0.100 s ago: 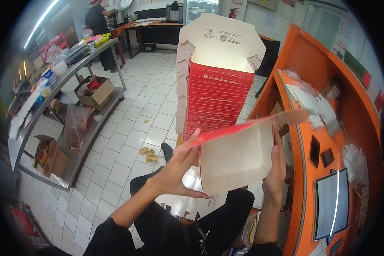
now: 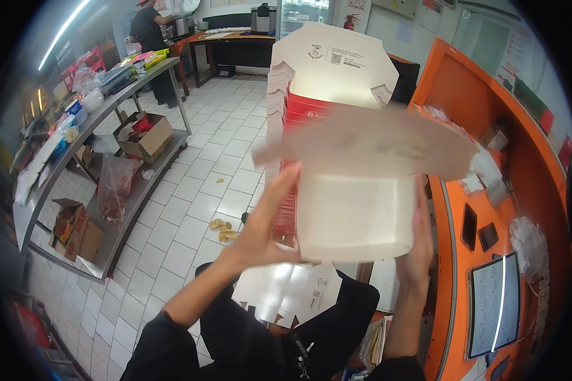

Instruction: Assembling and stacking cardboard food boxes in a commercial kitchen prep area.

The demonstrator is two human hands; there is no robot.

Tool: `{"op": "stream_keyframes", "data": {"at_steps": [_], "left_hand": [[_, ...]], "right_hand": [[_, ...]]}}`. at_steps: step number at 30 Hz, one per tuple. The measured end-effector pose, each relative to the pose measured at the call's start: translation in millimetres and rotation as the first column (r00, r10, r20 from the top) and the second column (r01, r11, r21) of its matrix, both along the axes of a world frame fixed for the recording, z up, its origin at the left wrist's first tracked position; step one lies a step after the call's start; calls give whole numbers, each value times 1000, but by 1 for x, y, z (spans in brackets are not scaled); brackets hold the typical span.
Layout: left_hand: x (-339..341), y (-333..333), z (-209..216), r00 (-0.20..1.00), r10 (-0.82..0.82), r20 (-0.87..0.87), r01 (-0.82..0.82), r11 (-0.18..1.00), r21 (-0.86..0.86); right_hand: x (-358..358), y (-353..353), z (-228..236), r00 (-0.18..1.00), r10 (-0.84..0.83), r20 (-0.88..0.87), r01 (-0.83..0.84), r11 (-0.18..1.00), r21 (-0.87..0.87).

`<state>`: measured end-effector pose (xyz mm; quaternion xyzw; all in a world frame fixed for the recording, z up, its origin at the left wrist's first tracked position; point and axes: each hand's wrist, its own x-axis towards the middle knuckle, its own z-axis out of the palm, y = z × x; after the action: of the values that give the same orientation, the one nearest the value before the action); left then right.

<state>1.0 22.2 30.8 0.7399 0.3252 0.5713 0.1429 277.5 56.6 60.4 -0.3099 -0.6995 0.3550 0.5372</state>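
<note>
Between my two hands is a paperboard food box (image 2: 356, 219) with a white inside and a raised, motion-blurred lid flap. My left hand (image 2: 260, 225) grips its left wall, thumb low near the bottom edge. The right wall rests against my right hand (image 2: 418, 244), whose fingers reach up along the side. Just beyond stands a tall stack of nested red-and-white food boxes (image 2: 330, 73), partly hidden by the held box. Flat white paperboard (image 2: 286, 292) lies across my lap.
To the left runs a metal shelf table (image 2: 143, 79) with cartons (image 2: 143, 136) on its lower shelf. An orange counter (image 2: 454, 222) at right holds a tablet (image 2: 494, 305) and phones (image 2: 469, 225). Potato-like pieces (image 2: 224, 230) lie on the tiled floor. Another person (image 2: 147, 28) stands far off.
The held box has risen and tipped, so its lid flap now stands up in front of the stack. Both hands moved up with it, and more of the lap paperboard shows.
</note>
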Motion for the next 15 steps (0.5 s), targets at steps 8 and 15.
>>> {"op": "stream_keyframes", "data": {"at_steps": [8,15], "left_hand": [[-30,145,111,967,-131,217,129,991,26],[-84,187,99,982,168,-84,-171,985,-26]], "right_hand": [[-19,94,101,992,103,-75,-92,986,139],[-42,201,84,971,228,65,-230,972,35]]}}
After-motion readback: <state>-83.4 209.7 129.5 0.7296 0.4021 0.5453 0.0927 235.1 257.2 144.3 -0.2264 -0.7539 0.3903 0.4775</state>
